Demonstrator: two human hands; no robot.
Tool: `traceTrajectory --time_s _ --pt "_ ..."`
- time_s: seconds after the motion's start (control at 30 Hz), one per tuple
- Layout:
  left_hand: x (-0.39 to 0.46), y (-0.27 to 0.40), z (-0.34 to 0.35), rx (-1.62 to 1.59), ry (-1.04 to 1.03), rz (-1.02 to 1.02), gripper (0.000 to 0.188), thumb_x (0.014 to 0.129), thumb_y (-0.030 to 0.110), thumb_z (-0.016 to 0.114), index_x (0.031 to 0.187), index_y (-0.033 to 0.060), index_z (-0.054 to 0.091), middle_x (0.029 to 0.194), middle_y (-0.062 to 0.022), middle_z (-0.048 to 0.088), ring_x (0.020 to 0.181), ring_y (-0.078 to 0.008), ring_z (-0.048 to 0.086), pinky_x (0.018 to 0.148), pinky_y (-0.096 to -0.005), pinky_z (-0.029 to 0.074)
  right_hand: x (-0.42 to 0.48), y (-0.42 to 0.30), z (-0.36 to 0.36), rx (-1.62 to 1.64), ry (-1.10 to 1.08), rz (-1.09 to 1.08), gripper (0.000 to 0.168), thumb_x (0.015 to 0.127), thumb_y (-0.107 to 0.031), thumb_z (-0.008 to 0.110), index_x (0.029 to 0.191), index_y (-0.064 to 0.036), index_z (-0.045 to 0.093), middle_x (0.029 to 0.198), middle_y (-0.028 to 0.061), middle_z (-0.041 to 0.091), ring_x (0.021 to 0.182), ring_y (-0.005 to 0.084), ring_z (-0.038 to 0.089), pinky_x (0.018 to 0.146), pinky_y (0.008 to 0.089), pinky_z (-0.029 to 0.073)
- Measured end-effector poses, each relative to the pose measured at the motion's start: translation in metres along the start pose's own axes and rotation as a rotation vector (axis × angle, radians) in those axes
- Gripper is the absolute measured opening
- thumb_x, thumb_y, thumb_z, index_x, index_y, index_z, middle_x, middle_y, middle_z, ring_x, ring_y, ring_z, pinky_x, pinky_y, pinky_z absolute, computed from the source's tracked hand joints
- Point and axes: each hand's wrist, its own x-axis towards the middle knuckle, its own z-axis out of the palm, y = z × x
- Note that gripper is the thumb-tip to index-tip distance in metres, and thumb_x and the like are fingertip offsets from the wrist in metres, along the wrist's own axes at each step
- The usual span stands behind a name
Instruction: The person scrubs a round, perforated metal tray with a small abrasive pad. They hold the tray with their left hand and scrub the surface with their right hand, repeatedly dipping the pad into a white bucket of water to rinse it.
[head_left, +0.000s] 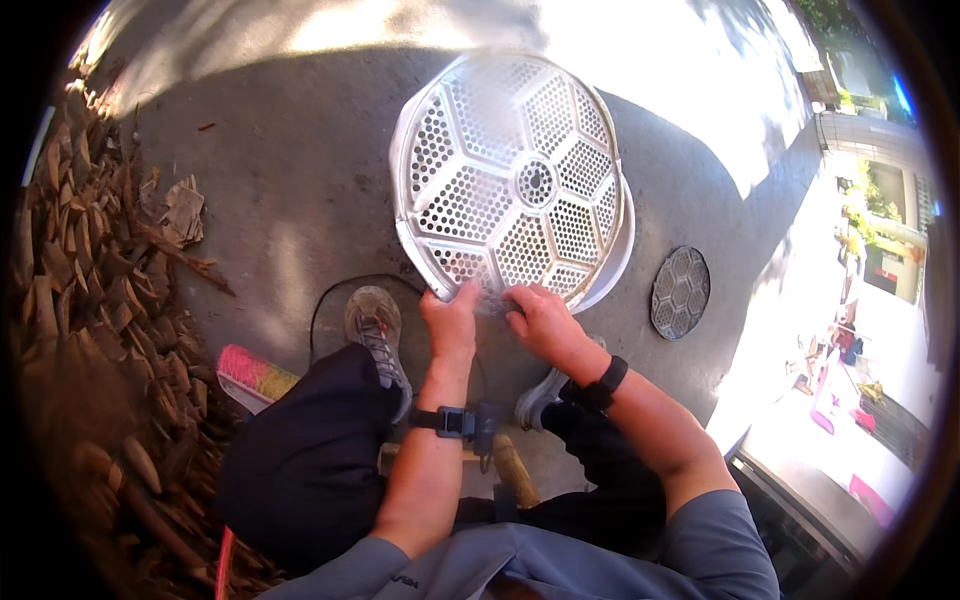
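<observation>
A round perforated metal steamer tray (523, 238) with a hexagon pattern is tilted up before me. My left hand (451, 319) grips its near rim, thumb on the upper face. Just to the right, my right hand (541, 319) is at the same rim, its thumb and forefinger pinched close to the edge; what the pinch holds is too blurred to tell. Behind the tray's right side shows part of a white basin (613, 266). A second, darker perforated round plate (680, 293) lies on the concrete to the right.
Stacked split firewood (97, 315) lines the left side, with a broken wood piece (182, 208) beside it. A pink and yellow broom head (255, 373) lies by my left knee. A black cable (337, 283) runs across the concrete floor near my left shoe (375, 330).
</observation>
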Motion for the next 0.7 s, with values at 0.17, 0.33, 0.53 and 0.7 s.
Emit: traceTrajectory --time_s 0.17,0.33,0.53,0.7 --pt "-0.002 -0.003 0.005 0.050 0.043 0.059 0.027 0.080 -0.003 0.070 0.107 -0.0029 0.067 0.100 -0.0048 0.070 0.086 -0.0125 0.064 0.079 -0.0278 0.051 0.066 0.015 -0.031 0.033 0.377 0.222 0.026 0.085 -0.012 0.066 0.109 -0.003 0.060 0.088 0.0231 0.069 0.083 0.0412 0.067 0.077 0.0467 0.053" --pt "0.003 -0.010 0.009 0.042 0.058 0.070 0.034 0.080 -0.003 0.071 0.113 -0.0041 0.064 0.105 -0.0070 0.069 0.090 -0.0150 0.065 0.080 -0.0295 0.052 0.072 0.021 -0.018 0.058 0.263 0.138 0.014 0.084 -0.011 0.065 0.094 -0.001 0.065 0.086 0.0220 0.069 0.083 0.0397 0.067 0.075 0.0445 0.053" --pt "0.010 -0.016 -0.003 0.139 0.040 0.080 0.033 0.080 -0.004 0.071 0.112 -0.0040 0.064 0.104 -0.0064 0.069 0.088 -0.0146 0.065 0.078 -0.0285 0.052 0.036 0.019 -0.010 0.022 0.126 0.090 0.017 0.083 -0.010 0.068 0.099 -0.004 0.067 0.088 0.0193 0.069 0.083 0.0355 0.069 0.075 0.0403 0.054" --pt "0.001 -0.008 0.009 0.162 0.004 0.091 0.033 0.080 -0.006 0.069 0.112 -0.0041 0.064 0.103 -0.0064 0.069 0.089 -0.0148 0.066 0.079 -0.0289 0.052 0.089 0.048 -0.039 -0.041 0.443 0.239 0.013 0.085 -0.009 0.063 0.094 -0.001 0.063 0.087 0.0218 0.067 0.084 0.0411 0.065 0.077 0.0485 0.051"
